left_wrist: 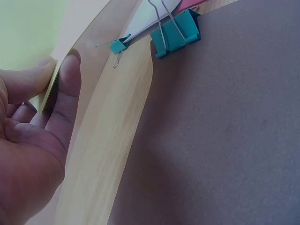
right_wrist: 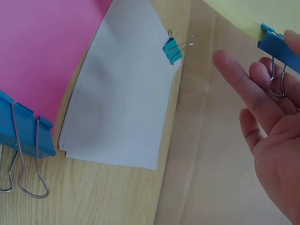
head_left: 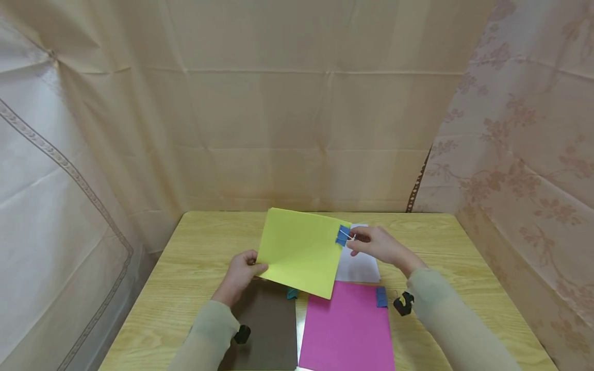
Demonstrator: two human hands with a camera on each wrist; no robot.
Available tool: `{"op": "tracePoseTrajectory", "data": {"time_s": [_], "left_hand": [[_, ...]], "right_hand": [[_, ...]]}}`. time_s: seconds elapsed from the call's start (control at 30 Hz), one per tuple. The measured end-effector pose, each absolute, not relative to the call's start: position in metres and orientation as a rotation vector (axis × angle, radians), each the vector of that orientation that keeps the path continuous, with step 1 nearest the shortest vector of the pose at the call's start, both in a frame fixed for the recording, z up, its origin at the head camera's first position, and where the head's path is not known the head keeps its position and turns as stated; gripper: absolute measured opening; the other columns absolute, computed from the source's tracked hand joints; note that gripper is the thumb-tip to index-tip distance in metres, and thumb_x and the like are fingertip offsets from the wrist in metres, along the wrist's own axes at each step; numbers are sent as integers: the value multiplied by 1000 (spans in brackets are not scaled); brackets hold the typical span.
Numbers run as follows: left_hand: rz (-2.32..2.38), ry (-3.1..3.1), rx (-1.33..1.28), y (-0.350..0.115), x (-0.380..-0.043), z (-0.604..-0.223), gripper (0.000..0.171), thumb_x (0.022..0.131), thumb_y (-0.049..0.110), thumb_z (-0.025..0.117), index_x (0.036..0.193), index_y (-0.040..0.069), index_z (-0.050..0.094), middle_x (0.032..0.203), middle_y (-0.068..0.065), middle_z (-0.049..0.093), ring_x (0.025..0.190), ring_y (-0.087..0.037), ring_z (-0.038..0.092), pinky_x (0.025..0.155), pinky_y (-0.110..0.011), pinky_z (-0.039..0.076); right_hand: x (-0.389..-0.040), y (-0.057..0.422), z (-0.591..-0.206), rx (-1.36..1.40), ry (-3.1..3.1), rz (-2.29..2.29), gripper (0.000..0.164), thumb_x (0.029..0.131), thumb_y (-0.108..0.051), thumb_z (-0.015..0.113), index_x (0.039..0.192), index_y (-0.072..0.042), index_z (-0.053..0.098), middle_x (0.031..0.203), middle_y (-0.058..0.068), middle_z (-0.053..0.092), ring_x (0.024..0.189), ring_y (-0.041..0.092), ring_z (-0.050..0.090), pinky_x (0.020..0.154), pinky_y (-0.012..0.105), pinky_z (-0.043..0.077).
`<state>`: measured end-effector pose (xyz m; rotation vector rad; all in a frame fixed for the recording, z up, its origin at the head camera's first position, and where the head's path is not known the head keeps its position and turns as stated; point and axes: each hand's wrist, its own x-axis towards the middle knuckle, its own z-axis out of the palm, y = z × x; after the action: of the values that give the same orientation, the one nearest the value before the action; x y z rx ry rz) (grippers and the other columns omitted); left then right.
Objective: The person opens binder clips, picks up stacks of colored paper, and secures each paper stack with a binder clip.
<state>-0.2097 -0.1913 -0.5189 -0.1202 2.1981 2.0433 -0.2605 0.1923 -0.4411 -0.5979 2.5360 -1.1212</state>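
Note:
A stack of yellow paper is raised and tilted above the table. My left hand pinches its lower left corner between thumb and fingers; the left wrist view shows the stack's edge in that grip. At its upper right corner sits a blue binder clip, with a wire handle standing out. My right hand holds this clip, thumb against its body and fingers around the wire handle. White sheets lie beneath, partly covered by the yellow stack. A teal binder clip grips their corner.
Dark brown paper lies at the front left, with a teal binder clip on its corner. Beside it lies magenta paper, clipped with a blue binder clip. A curtain hangs behind the wooden table.

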Motion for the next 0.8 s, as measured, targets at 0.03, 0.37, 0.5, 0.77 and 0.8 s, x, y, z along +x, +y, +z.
{"op": "tracePoseTrajectory", "data": {"time_s": [0.03, 0.37, 0.5, 0.77, 0.8], "left_hand": [[2043, 2198, -116, -191, -210, -519, 12, 91, -4, 69, 99, -12, 65, 87, -11, 70, 76, -20, 69, 73, -44, 61], [2036, 2229, -128, -193, -209, -518, 7, 91, -4, 69, 94, -9, 65, 86, -11, 69, 76, -20, 67, 73, -47, 61], [2034, 2229, -149, -193, -208, -517, 9, 90, -5, 70, 95, -10, 64, 85, -11, 67, 75, -19, 67, 74, -46, 61], [2041, 2220, -166, -193, -207, -514, 8, 91, -5, 69, 96, -10, 65, 86, -12, 68, 76, -20, 68, 79, -54, 60], [2047, 2214, -170, -193, -207, -514, 8, 91, -5, 69, 96, -10, 65, 87, -13, 68, 76, -20, 68, 79, -54, 60]], "right_hand": [[-260, 192, -441, -587, 2531, -1132, 47, 100, -43, 64, 132, -9, 62, 86, -4, 75, 102, 16, 67, 96, 46, 49], [-259, 191, -442, -601, 2515, -1137, 47, 101, -43, 63, 133, -9, 60, 90, -2, 72, 95, 17, 67, 92, 43, 50], [-258, 191, -442, -608, 2508, -1145, 45, 101, -42, 63, 132, -10, 61, 97, 1, 70, 94, 19, 67, 89, 41, 50], [-258, 193, -444, -577, 2506, -1145, 61, 101, -46, 61, 148, -9, 49, 125, 9, 64, 97, 16, 67, 93, 45, 51], [-258, 193, -444, -566, 2506, -1148, 65, 101, -47, 61, 152, -10, 46, 129, 11, 62, 99, 16, 67, 95, 47, 50]]}}
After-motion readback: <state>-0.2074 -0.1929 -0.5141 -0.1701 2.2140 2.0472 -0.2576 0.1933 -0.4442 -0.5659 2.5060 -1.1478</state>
